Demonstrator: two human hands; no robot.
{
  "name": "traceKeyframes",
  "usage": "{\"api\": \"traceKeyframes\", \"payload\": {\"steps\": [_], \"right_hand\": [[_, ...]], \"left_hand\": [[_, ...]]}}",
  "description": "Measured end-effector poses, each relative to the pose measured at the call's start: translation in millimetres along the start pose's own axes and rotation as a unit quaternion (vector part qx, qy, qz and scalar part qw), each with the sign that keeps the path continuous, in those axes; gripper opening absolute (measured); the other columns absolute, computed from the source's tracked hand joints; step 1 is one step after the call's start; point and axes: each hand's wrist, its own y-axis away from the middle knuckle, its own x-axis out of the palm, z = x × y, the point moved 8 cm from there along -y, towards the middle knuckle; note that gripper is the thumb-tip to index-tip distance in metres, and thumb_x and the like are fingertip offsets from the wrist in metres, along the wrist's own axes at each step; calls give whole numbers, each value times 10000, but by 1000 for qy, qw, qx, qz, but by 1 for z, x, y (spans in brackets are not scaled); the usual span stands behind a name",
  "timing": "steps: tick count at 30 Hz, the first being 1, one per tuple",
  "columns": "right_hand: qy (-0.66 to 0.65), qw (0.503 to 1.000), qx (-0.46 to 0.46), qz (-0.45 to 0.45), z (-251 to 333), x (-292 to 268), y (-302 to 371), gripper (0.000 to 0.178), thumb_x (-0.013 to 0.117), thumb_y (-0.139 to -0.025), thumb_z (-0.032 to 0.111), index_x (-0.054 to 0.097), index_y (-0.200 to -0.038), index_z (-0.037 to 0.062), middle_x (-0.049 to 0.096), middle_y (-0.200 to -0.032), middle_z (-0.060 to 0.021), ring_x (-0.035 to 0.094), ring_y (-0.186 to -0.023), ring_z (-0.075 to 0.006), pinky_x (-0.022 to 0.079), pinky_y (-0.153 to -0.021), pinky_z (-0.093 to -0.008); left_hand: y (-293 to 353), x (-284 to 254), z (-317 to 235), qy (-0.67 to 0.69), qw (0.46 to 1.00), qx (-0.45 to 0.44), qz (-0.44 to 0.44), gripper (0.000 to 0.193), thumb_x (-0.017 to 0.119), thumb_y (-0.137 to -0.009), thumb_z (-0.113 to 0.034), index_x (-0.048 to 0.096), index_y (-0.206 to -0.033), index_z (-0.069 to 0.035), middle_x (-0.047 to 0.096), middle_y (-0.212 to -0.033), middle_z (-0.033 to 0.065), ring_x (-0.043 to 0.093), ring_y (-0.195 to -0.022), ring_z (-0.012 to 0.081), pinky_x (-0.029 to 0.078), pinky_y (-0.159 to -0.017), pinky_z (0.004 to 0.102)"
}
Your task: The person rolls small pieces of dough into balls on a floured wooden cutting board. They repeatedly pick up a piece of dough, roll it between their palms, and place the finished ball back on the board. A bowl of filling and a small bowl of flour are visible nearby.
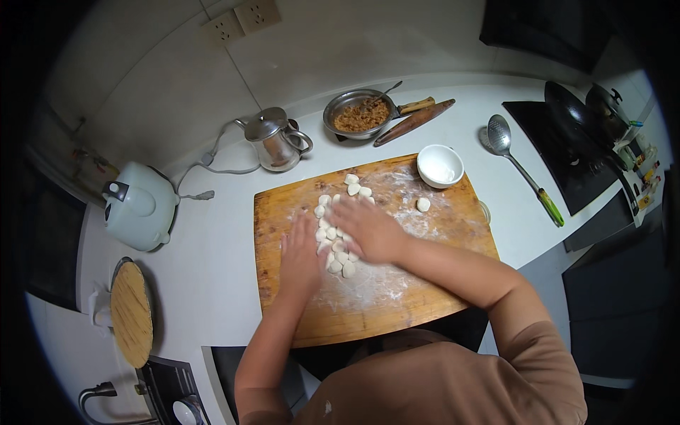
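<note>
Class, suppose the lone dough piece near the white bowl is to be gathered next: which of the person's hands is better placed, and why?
Probably the right hand: it is nearer the lone dough piece. The left hand is farther off, at the left edge of the dough cluster.

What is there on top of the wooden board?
On the wooden board lie a cluster of white dough pieces, one piece apart, white powder and a white bowl. The left hand and right hand cover part of the cluster; what is beneath them cannot be seen.
</note>
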Motion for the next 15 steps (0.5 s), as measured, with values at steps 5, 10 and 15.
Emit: {"api": "traceKeyframes", "payload": {"steps": [5,10,15], "right_hand": [[-13,987,159,-9,-74,-10,-57,557,427,-974,407,437,-1422,75,367,-1507,-170,312,-1409,-352,245,-1156,-469],[-114,990,64,42,-60,8,-49,549,456,-963,396,505,-1342,2,437,-1447,-207,392,-1352,-374,311,-1128,-429],[-80,995,-36,43,-25,-14,40,661,534,-922,415,406,-1407,-15,416,-1450,-228,395,-1340,-397,298,-1127,-489]], "left_hand": [[-48,16,43,131,988,-84,-20,563,484,-987,-301,352,-1443,2,338,-1511,203,307,-1406,359,220,-1153,489],[-64,32,16,254,967,18,19,540,512,-972,-286,388,-1438,-42,427,-1454,205,352,-1387,334,251,-1142,488],[3,3,-44,72,977,169,113,642,635,-875,-272,403,-1443,-81,365,-1499,182,332,-1397,351,256,-1139,499]]}}
